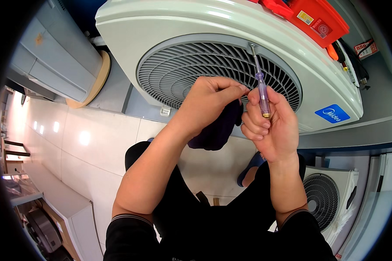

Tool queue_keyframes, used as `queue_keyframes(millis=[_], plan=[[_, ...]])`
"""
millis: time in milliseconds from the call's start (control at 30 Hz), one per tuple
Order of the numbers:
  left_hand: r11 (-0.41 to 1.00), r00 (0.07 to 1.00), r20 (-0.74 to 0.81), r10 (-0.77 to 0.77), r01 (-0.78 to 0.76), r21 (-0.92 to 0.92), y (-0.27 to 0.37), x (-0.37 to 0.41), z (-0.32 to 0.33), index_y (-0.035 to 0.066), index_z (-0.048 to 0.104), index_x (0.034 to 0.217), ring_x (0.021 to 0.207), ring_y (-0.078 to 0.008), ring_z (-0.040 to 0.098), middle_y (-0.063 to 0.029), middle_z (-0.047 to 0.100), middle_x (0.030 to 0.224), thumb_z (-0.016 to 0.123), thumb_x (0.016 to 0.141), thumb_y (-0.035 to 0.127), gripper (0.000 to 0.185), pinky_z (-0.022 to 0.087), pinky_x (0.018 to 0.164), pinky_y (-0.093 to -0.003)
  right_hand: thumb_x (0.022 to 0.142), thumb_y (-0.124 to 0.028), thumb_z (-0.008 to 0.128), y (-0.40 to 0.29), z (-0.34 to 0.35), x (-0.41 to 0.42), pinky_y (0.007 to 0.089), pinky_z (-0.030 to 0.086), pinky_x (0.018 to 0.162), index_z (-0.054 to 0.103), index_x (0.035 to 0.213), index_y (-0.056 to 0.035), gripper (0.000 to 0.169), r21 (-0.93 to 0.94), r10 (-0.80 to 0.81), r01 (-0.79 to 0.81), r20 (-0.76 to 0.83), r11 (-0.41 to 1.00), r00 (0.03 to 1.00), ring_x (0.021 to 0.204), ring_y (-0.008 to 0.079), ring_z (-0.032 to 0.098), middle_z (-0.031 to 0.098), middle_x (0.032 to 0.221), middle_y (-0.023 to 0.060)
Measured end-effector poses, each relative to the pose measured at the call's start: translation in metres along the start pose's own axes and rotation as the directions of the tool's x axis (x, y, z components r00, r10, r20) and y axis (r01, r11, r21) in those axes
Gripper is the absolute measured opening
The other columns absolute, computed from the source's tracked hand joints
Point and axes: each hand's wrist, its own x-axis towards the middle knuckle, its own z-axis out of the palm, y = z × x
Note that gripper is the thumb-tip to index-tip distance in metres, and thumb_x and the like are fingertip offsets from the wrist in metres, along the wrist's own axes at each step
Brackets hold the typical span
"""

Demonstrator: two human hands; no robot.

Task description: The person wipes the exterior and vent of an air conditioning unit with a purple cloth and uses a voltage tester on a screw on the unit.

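Note:
A voltage-tester screwdriver with a clear purple handle [263, 94] is in my right hand [272, 130], its shaft slanting up to a screw [251, 45] at the rim of the fan grille. The tip appears to meet the screw head. My left hand [212, 101] grips a dark purple cloth [215, 132], which hangs beneath it; thumb and forefinger are pinched close to the right fingertips, and whether something small sits between them is hidden. Both hands are in front of the round grey grille [179, 70] of a white Midea outdoor air-conditioner unit [124, 36].
On top of the unit are a red plastic box [326, 19] and an orange-handled tool [332, 52]. A grey appliance [55, 55] stands at left on a round-edged wooden base [99, 81]. A second fan unit [321, 199] is low right. A white cabinet [58, 189] stands lower left.

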Motion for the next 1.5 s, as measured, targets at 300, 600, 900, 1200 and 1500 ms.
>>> queue_keyframes(millis=[300,600,900,1200,1500], plan=[[1.000,0.999,0.023,0.029,-0.029,0.011,-0.003,0.000,0.003,-0.002,0.078,0.104,0.085,-0.0111,0.068,-0.0058,0.075,0.093,0.066,0.095,0.012,0.020,0.053,0.078,-0.0256,0.112,-0.037,0.039,0.002,-0.002,-0.001,0.0240,0.024,0.045,0.054,0.092,-0.0072,0.039,-0.054,-0.072,0.069,-0.059,0.996,0.996,0.046,0.0066,0.026,0.032,0.056,-0.0042],[0.999,0.999,0.042,0.022,-0.021,-0.029,-0.006,0.000,0.007,-0.001,0.077,0.102,0.078,-0.0090,0.068,-0.0038,0.074,0.090,0.065,0.096,0.011,0.018,0.054,0.071,-0.0242,0.110,-0.031,0.045,0.016,0.020,0.005,0.0221,0.022,0.042,0.056,0.083,-0.0057,0.039,-0.659,-0.368,0.118,-0.254,0.743,0.894,0.043,0.0036,0.028,0.041,0.052,-0.0036],[0.994,0.994,0.001,0.105,-0.105,0.017,-0.006,0.002,-0.001,-0.003,0.077,0.104,0.089,-0.0118,0.069,-0.0060,0.076,0.096,0.065,0.096,0.010,0.019,0.053,0.083,-0.0260,0.112,-0.032,0.035,0.019,0.008,0.005,0.0259,0.029,0.047,0.057,0.101,-0.0049,0.037,0.126,-0.125,0.122,0.022,0.985,0.992,0.047,0.0093,0.031,0.040,0.058,-0.0020],[0.997,0.997,-0.011,0.074,-0.074,0.012,0.001,0.001,-0.002,-0.004,0.077,0.103,0.091,-0.0117,0.068,-0.0063,0.076,0.098,0.067,0.094,0.011,0.020,0.053,0.085,-0.0262,0.112,-0.033,0.032,0.015,0.004,0.005,0.0278,0.028,0.047,0.055,0.102,-0.0068,0.036,0.625,0.013,-0.100,0.143,0.774,0.990,0.049,0.0119,0.031,0.034,0.061,-0.0031],[0.995,0.995,-0.046,0.093,-0.092,0.029,0.002,-0.002,-0.006,-0.003,0.077,0.103,0.089,-0.0113,0.067,-0.0057,0.076,0.098,0.066,0.096,0.011,0.019,0.053,0.084,-0.0264,0.114,-0.042,0.029,0.016,0.008,0.007,0.0278,0.023,0.044,0.050,0.104,-0.0087,0.040,0.584,0.075,-0.187,0.211,0.790,0.975,0.047,0.0113,0.024,0.029,0.060,-0.0036]])
